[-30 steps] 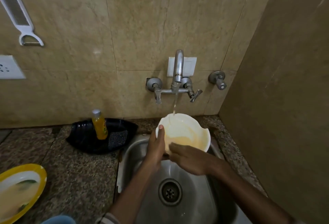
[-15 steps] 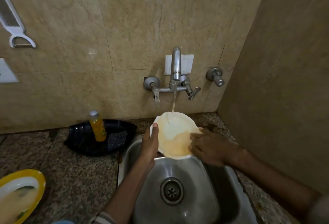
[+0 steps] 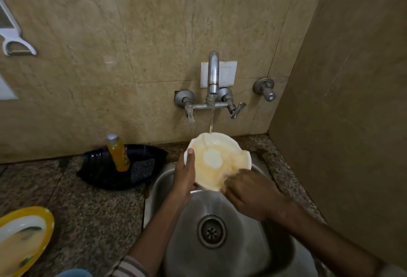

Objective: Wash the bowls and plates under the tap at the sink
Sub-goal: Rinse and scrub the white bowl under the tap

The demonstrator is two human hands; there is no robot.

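In the head view, the bowl (image 3: 217, 162) sits at the centre of the frame, tipped toward me over the back edge of the sink (image 3: 242, 248). The thin stream from the tap (image 3: 213, 71) lands just inside its far rim. My left hand (image 3: 184, 179) grips the bowl's left side, thumb hooked over the rim and fingers hidden behind. My right hand (image 3: 248, 195) reaches onto the lower right inner wall. Its fingers are blurred, so I cannot tell whether they lie flat or curl over the edge. An orange film rings a clean white middle, so I should rub round the wall and turn the bowl with my left hand so each patch passes under the water. The wet rim may slip, so I'd keep that thumb firm. The yellow-rimmed plate (image 3: 47, 219) at lower left looks unwashed.
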